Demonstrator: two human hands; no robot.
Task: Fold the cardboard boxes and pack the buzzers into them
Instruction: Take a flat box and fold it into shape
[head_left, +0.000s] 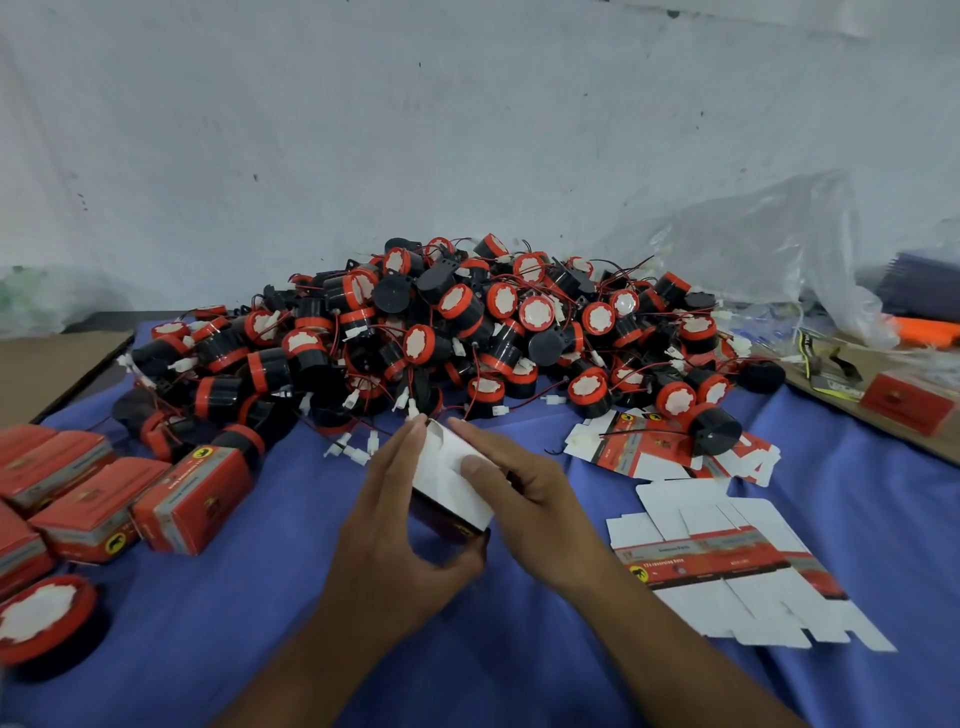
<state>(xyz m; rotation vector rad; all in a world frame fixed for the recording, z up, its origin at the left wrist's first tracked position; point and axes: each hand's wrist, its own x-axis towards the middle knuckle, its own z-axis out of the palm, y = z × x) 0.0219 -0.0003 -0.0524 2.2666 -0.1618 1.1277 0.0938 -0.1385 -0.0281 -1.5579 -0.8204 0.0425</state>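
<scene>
1. A blue cloth (208, 623) covers the work table, and everything for the job lies on it.
2. The heap of buzzers (467, 332), black drums with red caps and thin red-and-black leads, fills the far middle of the cloth. It is large and loose, so I judge that most of the packing is still to do.
3. A crumpled clear plastic bag (753, 249) slumps behind the heap on the right.
4. Several closed red boxes (104, 499) lie in a cluster at the left edge of the cloth. They are folded up and appear finished, though what is inside them cannot be seen.
5. The flat box blanks (727, 561) lie to the right of the hands with their white insides up, not yet folded. More blanks (649, 447) lie further back, with one buzzer (714, 428) resting on them.
6. The half-folded box (449, 483) is held above the cloth at the centre, just in front of the heap. Its white flap faces up and its printed side faces down. I cannot tell whether a buzzer is already inside.
7. The left hand (395, 545) wraps around the box's left side, with fingers running up along it and the thumb curled beneath.
8. The right hand (524, 493) grips the box from the right. Its thumb presses on the white flap and its fingers are bent around the far edge. This looks like the closing fold.
9. A lone buzzer (44, 618) sits cap-up at the near left, apart from the heap.
</scene>
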